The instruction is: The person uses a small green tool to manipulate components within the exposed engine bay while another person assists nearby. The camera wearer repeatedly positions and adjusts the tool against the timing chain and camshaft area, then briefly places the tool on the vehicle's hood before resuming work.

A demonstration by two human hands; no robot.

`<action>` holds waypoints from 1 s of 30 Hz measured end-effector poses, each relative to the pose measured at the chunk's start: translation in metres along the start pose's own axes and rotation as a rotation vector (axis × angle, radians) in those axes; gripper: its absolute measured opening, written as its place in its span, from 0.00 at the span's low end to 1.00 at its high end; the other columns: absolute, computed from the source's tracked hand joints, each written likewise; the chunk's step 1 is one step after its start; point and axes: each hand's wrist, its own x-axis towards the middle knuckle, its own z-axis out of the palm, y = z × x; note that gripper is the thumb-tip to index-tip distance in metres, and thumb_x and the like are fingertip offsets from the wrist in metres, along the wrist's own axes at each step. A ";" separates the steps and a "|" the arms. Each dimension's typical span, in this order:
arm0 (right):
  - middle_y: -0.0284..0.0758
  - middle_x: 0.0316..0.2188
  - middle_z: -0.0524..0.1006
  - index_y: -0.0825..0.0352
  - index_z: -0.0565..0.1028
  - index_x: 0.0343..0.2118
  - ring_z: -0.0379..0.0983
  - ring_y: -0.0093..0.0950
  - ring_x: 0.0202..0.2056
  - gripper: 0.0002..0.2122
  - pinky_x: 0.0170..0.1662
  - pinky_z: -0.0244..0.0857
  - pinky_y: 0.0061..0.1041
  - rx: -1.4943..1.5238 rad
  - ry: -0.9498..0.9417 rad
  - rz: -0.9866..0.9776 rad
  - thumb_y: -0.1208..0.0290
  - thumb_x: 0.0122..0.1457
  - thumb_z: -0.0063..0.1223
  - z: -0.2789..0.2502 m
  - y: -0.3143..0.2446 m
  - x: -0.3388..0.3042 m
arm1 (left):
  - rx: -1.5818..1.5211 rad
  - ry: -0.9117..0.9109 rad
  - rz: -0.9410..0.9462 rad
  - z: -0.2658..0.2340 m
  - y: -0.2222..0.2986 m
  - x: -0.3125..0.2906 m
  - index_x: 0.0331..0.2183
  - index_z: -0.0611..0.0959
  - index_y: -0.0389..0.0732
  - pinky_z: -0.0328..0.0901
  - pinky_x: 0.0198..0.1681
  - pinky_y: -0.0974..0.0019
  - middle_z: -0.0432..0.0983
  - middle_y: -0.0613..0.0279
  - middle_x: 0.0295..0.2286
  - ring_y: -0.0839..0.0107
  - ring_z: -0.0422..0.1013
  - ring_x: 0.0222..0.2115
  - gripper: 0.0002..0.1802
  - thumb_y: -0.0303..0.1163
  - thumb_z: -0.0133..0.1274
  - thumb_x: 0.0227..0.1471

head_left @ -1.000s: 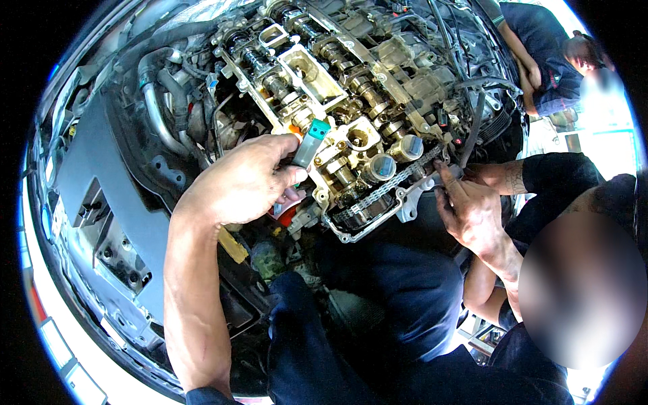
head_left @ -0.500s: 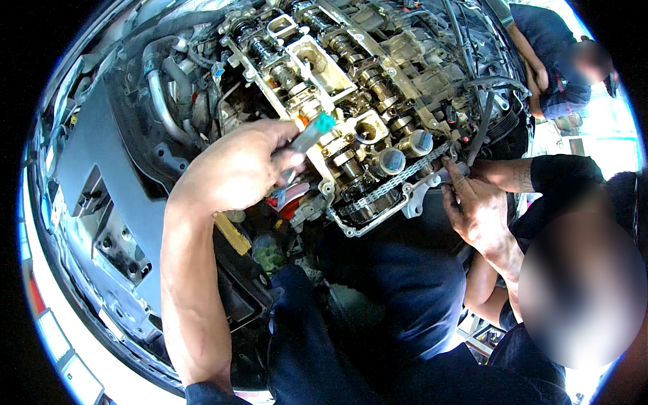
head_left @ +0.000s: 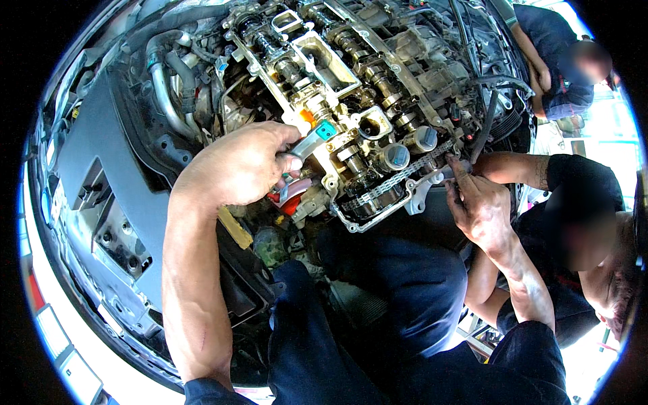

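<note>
My left hand [head_left: 253, 162] is closed around a slim grey work light with a teal end [head_left: 325, 130], held over the left edge of the opened engine [head_left: 351, 67]. A bright patch lies on the camshaft parts beside it. My right hand [head_left: 480, 206] is at the engine's near right corner, index finger stretched out and thumb apart. Its fingertips are by the end of the timing chain [head_left: 398, 181]; whether they touch metal I cannot tell. Two round metal caps [head_left: 394, 157] stand just behind the chain. Another person's forearm [head_left: 516, 169] reaches in behind my right hand, its fingers mostly hidden.
A co-worker in dark clothing [head_left: 580, 182] leans in close on the right; a second person [head_left: 553, 64] is farther back. Pipes [head_left: 160, 94] and a large dark plastic cover [head_left: 121, 155] lie to the left. A black hose [head_left: 484, 121] rises near the right corner.
My left hand has turned the work light, and the bright patch on the engine has shrunk and shifted. The co-worker on the right has moved their head farther back. My right hand has barely moved.
</note>
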 end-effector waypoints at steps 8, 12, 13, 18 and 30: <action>0.38 0.21 0.74 0.72 0.73 0.58 0.75 0.34 0.22 0.25 0.25 0.69 0.35 -0.034 0.005 -0.008 0.74 0.56 0.62 0.001 0.002 0.000 | -0.009 -0.016 -0.029 0.001 0.006 0.002 0.47 0.78 0.29 0.76 0.40 0.62 0.80 0.52 0.37 0.66 0.79 0.38 0.12 0.24 0.52 0.63; 0.40 0.21 0.76 0.69 0.74 0.58 0.76 0.36 0.22 0.24 0.26 0.69 0.34 0.071 0.006 0.073 0.74 0.56 0.62 0.000 0.004 0.000 | -0.027 -0.019 -0.005 0.001 0.004 0.003 0.47 0.78 0.29 0.76 0.41 0.61 0.80 0.52 0.38 0.65 0.78 0.38 0.12 0.23 0.52 0.63; 0.41 0.22 0.77 0.68 0.75 0.58 0.77 0.37 0.22 0.24 0.26 0.69 0.34 0.122 -0.016 0.132 0.74 0.56 0.62 -0.002 0.003 -0.001 | -0.043 -0.020 -0.016 0.002 0.005 0.003 0.47 0.78 0.29 0.75 0.41 0.61 0.80 0.51 0.38 0.65 0.78 0.39 0.12 0.23 0.52 0.63; 0.43 0.24 0.80 0.64 0.76 0.57 0.78 0.39 0.23 0.23 0.27 0.70 0.33 0.265 -0.011 0.220 0.74 0.57 0.63 0.011 0.007 -0.001 | -0.083 -0.105 -0.002 0.001 0.003 0.001 0.45 0.79 0.29 0.74 0.40 0.63 0.81 0.54 0.34 0.66 0.78 0.39 0.12 0.24 0.55 0.60; 0.36 0.21 0.78 0.68 0.77 0.56 0.74 0.38 0.28 0.23 0.45 0.65 0.39 0.087 -0.001 0.023 0.74 0.55 0.62 0.000 0.013 0.005 | -0.229 -0.110 0.011 0.003 0.009 -0.001 0.44 0.80 0.31 0.74 0.34 0.65 0.81 0.57 0.30 0.73 0.78 0.28 0.12 0.26 0.60 0.59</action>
